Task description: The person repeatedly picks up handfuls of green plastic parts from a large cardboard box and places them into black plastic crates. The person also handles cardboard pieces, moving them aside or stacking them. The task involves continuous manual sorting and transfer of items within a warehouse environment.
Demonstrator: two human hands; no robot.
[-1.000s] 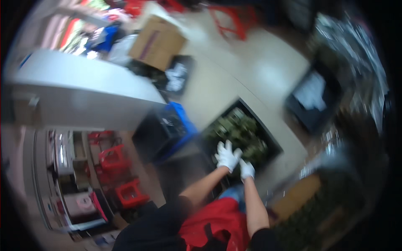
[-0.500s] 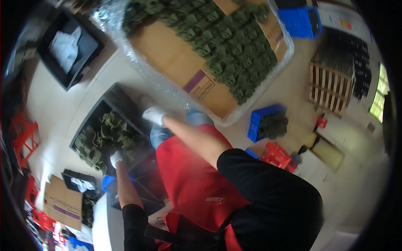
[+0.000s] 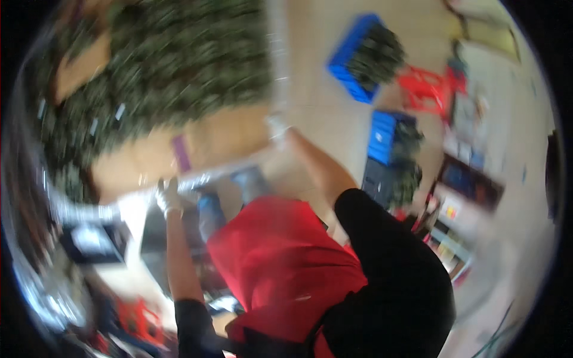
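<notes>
The picture is heavily blurred: the left hand (image 3: 168, 197), in a white glove, sits at centre left against the clear plastic rim (image 3: 197, 179) of a big cardboard tray (image 3: 227, 140) heaped with dark green bunches (image 3: 179, 65) that fills the upper left of the frame. The right hand (image 3: 277, 126), also gloved white, rests at the tray's right corner just above centre, well apart from the left. Whether either hand's fingers clamp on the rim or lie loose cannot be told through the blur; blue crates (image 3: 352, 59) of the same greens stand at upper right.
</notes>
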